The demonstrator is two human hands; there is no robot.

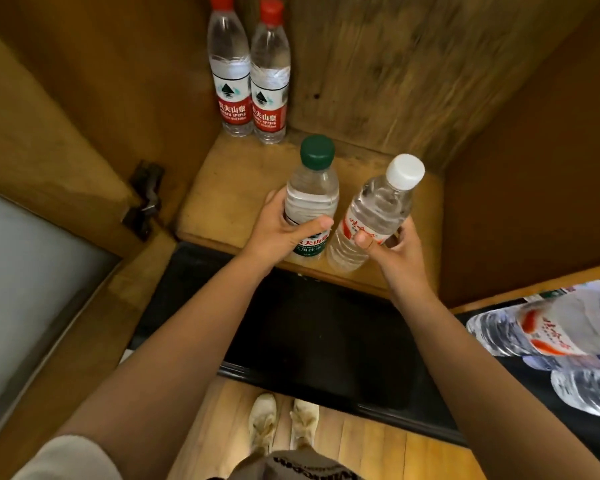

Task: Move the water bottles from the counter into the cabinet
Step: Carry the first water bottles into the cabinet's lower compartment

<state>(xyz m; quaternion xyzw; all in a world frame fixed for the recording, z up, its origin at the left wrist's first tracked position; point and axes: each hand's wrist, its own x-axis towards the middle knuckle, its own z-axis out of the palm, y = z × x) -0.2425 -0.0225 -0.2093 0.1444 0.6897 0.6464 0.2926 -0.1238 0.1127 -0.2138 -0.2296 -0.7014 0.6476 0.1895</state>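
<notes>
Fig. Placement step, two bottles at once. The left hand [284, 226] wraps the green-cap bottle [310, 199] at label height, thumb across the near side and fingers round the far side; the bottle is upright, its base at or just above the near edge of the cabinet shelf [222, 188] (contact w/ the wood can't be told). The right hand [392, 247] grips the white-cap bottle [378, 216] low on the body, thumb on the label; this one tilts, cap leaning far-right. The two bottles sit just beside each other, approx. touching low down.

Both forearms reach fwd from the near edge, converging over the black counter [312, 334]. Two red-cap bottles [250, 71] stand upright in the far-left corner of the shelf, side by side.

Next move, as judged: carry both bottles deeper, right the tilted one, set them down near the red-cap pair, then let go. More bottles [568, 334] lie on the counter at right, so the task is partway done.
</notes>
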